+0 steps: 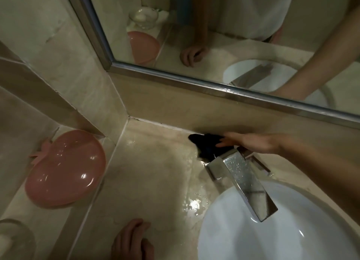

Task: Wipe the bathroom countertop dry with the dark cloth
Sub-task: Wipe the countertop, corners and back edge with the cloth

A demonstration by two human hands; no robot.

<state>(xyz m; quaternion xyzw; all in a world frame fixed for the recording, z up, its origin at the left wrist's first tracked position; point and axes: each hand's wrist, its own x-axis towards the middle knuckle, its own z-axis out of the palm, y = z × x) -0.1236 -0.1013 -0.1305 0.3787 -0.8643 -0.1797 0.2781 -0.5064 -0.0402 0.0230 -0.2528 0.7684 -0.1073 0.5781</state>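
Risk first: the left hand point(134, 240), nearest me, is bracing on the wet countertop point(148, 181). Its fingers are curling loosely with tips down and holding nothing, so a palm slip is likely if weight shifts. A puddle is glinting just ahead of that hand, beside the basin point(282, 230), so a short stroke would be leaving it behind. Beyond it, the tap point(243, 179) is blocking the right arm's path; a pull back toward me risks snagging the cloth on the tap base. Farthest out, the right hand point(251, 142) is lying flat, fingers straight and slightly spread, pressing the dark cloth point(202, 144) onto the counter where it meets the back wall. The pink dish point(64, 168), well left of both hands, is looking safe.
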